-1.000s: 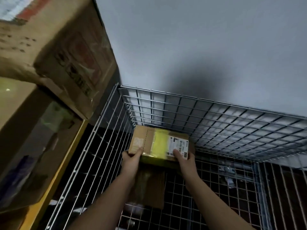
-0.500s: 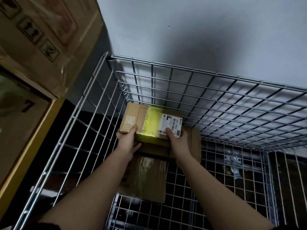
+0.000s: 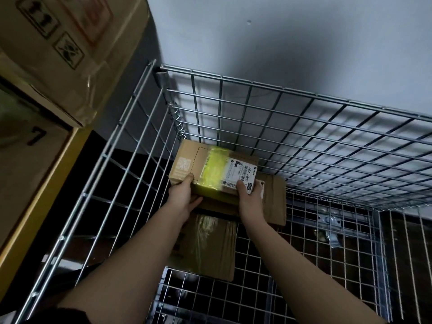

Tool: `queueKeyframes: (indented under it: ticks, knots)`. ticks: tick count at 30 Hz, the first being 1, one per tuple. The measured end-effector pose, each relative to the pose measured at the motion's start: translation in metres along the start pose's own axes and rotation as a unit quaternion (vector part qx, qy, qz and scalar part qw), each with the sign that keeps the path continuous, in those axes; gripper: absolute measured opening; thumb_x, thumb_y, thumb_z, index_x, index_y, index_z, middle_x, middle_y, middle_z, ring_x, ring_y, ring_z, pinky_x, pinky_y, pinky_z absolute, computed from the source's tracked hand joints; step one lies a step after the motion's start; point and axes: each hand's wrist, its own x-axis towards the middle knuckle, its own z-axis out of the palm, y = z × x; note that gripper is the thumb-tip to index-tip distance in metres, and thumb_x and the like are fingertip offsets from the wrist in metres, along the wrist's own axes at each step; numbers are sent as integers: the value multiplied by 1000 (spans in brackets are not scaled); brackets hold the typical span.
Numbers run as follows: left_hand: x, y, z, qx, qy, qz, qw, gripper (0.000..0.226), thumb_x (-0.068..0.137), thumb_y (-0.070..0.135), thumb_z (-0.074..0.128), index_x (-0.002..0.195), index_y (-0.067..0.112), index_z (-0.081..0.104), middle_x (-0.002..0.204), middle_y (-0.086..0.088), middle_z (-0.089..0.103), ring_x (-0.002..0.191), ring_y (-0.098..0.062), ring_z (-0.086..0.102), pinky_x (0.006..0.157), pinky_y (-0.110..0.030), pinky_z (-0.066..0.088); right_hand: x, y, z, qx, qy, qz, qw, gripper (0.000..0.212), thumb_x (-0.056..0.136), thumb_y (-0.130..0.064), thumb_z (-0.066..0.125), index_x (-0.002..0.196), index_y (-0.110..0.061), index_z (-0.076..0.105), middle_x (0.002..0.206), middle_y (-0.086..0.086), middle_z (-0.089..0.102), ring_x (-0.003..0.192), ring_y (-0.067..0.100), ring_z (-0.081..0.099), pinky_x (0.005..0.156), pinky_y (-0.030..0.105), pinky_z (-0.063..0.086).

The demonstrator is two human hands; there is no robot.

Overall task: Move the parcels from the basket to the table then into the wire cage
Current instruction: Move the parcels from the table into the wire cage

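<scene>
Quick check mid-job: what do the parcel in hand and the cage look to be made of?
Parcel: brown corrugated-looking cardboard, matte, with a glossy yellow tape band and a white paper shipping label. Both hands, left hand and right hand, grip its near edge.
Wire cage: welded metal wire grid, bright silvery finish, probably zinc-plated or galvanised steel; it glints under the light.

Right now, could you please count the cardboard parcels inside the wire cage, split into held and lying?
Held in both hands, with yellow tape: 1
Lying flat beneath it, plain brown: 2
Total: 3 parcels in the wire cage
</scene>
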Motion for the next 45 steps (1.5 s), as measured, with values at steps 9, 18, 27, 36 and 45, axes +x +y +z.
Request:
queueKeyframes:
  ticks: [9,18,27,36,45]
  knots:
    - [-1,4,-6,162,17,-15,987,56,95,47,49,144,20,36,142,-10,45,118,-31,54,98,-42,46,19,-14,-7,-101,-52,28,993,60,100,-40,45,148,-10,26,146,10,44,131,31,44,94,30,36]
    - [-58,12,-8,244,104,41,963,58,90,50,51,127,5,46,120,-17,60,103,-34,59,84,-40,47,-24,-48,-57,-212,-5,11,977,61,99,-45,44,145,-6,34,140,17,48,122,34,50,95,37,45]
    - [-256,85,21,636,75,280,715,38,97,40,42,119,12,55,113,-9,61,99,-28,60,75,-31,45,-184,-181,-105,-371,44,-124,919,26,96,-35,49,110,-15,57,98,4,62,85,21,56,71,32,46]
    - [-427,147,7,713,132,454,517,40,93,38,41,124,13,46,125,-11,55,114,-30,54,88,-37,41,-325,-294,-144,-360,78,-238,899,13,92,-30,50,98,-20,55,110,4,65,102,27,59,77,32,44]
    - [-539,154,-54,684,211,457,528,43,93,41,43,126,14,45,126,-12,54,115,-30,54,89,-37,42,-425,-318,-161,-369,65,-326,868,20,90,-26,51,106,-18,60,114,4,65,106,27,59,75,29,41]
